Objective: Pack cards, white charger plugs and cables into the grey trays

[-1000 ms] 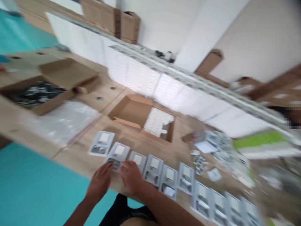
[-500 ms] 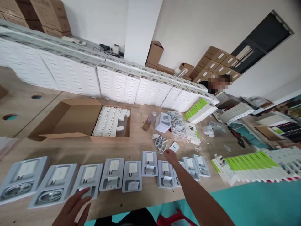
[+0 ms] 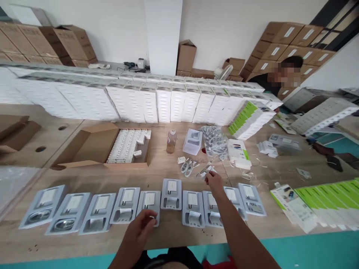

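Observation:
My right hand [image 3: 215, 182] is closed in a pinch at a grey coiled charging cable [image 3: 202, 173], beyond the row of trays. A white card partly shows behind those fingertips. Left of it lie more coiled cables [image 3: 188, 168] and a small white charger [image 3: 181, 160]. My left hand [image 3: 141, 226] hovers at the near edge of a grey plastic tray [image 3: 149, 198], fingers loosely curled and apart, nothing visible in them. Each tray in the row holds a white block; the two leftmost trays [image 3: 42, 205] also hold coiled cables, and several others hold folded white cards.
An open carton [image 3: 92, 145] holds rows of white chargers. Behind it runs a long wall of stacked white boxes [image 3: 129, 102]. A bottle [image 3: 171, 142], bagged cables [image 3: 214, 140] and green-white boxes [image 3: 331, 201] share the table. A person [image 3: 269, 80] is at the back right.
My left hand has moved right from the third tray to the fifth and curled its fingers. My right hand has shifted slightly right, with a coiled cable drawn away from the others.

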Demonstrator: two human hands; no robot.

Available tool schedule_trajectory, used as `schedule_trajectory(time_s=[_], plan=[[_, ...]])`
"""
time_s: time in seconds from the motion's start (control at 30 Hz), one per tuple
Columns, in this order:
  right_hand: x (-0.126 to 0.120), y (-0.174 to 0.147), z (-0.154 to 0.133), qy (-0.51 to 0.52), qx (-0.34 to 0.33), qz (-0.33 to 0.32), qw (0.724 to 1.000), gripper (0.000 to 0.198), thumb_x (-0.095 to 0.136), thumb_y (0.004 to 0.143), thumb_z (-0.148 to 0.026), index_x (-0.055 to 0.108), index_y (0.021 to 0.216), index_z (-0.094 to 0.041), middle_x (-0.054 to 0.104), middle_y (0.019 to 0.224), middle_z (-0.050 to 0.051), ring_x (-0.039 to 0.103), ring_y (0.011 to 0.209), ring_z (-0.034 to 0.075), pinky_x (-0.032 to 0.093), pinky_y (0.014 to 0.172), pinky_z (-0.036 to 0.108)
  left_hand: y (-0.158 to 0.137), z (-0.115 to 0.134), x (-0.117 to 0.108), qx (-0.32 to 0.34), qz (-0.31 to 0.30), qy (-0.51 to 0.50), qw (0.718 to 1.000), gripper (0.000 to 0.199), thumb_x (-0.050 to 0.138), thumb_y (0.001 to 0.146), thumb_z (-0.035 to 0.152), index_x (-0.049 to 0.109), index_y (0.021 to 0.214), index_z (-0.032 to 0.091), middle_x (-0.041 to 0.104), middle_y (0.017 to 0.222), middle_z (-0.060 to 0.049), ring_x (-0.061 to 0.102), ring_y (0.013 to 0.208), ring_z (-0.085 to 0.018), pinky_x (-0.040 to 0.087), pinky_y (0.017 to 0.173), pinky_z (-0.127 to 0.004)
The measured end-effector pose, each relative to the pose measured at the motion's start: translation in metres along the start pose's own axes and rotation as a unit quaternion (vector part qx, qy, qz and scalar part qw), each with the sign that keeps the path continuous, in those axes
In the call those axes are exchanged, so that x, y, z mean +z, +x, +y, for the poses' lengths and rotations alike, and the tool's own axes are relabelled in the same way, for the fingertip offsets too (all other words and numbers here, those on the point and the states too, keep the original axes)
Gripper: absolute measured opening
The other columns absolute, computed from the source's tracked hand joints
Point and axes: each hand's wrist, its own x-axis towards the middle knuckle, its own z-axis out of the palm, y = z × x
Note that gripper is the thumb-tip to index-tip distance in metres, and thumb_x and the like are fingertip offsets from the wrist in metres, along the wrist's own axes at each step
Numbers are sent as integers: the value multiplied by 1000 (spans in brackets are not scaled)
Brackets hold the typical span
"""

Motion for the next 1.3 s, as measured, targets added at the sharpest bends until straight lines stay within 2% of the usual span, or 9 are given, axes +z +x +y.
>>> schedule_trajectory(time_s=[0.13, 0.3, 0.5, 0.63, 0.73, 0.87, 0.97, 1.17, 1.3], plan=[[19, -66, -17, 84, 0, -143, 986, 28, 69, 65, -37, 64, 81, -15, 57, 60, -1, 50, 50, 10, 38, 47, 22, 31, 42, 21, -87, -124, -230, 961, 29, 55, 89, 48, 49, 101, 22, 66, 107, -9, 68, 88, -21, 54, 70, -31], [63, -130, -39, 210, -16, -344, 915, 21, 72, 73, -31, 66, 85, -15, 60, 68, -1, 52, 56, 9, 41, 53, 20, 37, 65, 12, -129, -233, -374, 888, 33, 50, 92, 47, 50, 107, 18, 68, 103, -14, 70, 76, -20, 49, 50, -21], [89, -144, -51, 142, -31, -336, 931, 30, 71, 74, -40, 66, 89, -15, 59, 66, -1, 52, 56, 11, 41, 54, 24, 27, 52, -18, -75, -244, -413, 874, 21, 55, 92, 34, 58, 90, 13, 67, 96, -12, 63, 66, -10, 37, 44, -14], [79, -147, -66, -183, -213, -110, 954, 33, 67, 77, -39, 65, 101, -17, 55, 62, -3, 52, 57, 14, 39, 58, 27, 30, 43, -29, -80, -212, -403, 887, 31, 58, 89, 40, 53, 73, 14, 64, 77, -7, 53, 53, -7, 25, 40, -16], [72, -155, -86, -383, -359, -57, 849, 40, 61, 84, -28, 55, 124, -25, 64, 85, 1, 59, 72, 16, 40, 65, 27, 31, 41, -32, -114, -189, -357, 908, 45, 55, 86, 53, 42, 62, 17, 60, 66, -4, 45, 45, -7, 17, 38, -19], [77, -166, -110, -575, -456, -99, 672, 16, 51, 88, -14, 65, 93, -22, 66, 86, 5, 63, 79, 20, 36, 63, 28, 33, 40, -30, -88, -129, -278, 948, 52, 53, 81, 63, 38, 58, 19, 56, 59, -1, 38, 40, -5, 15, 38, -20], [85, -170, -115, -630, -451, -108, 623, 16, 51, 85, -8, 61, 81, -19, 67, 78, 6, 64, 73, 21, 32, 58, 29, 39, 36, -28, -85, -67, -262, 959, 52, 56, 76, 65, 38, 59, 19, 50, 55, 3, 33, 38, -4, 15, 38, -20], [104, -172, -99, -608, -387, -149, 677, 20, 48, 92, -27, 62, 80, -20, 69, 71, 9, 65, 64, 23, 30, 57, 30, 43, 30, -31, -90, -37, -294, 951, 44, 54, 78, 63, 43, 77, 21, 50, 57, 6, 32, 36, -4, 12, 36, -19], [115, -172, -95, -508, -367, -161, 763, 22, 49, 91, -30, 62, 75, -21, 69, 71, 7, 63, 67, 20, 30, 59, 29, 40, 27, -33, -113, -31, -304, 945, 42, 55, 79, 62, 44, 83, 21, 49, 58, 7, 31, 37, -4, 12, 37, -18]])
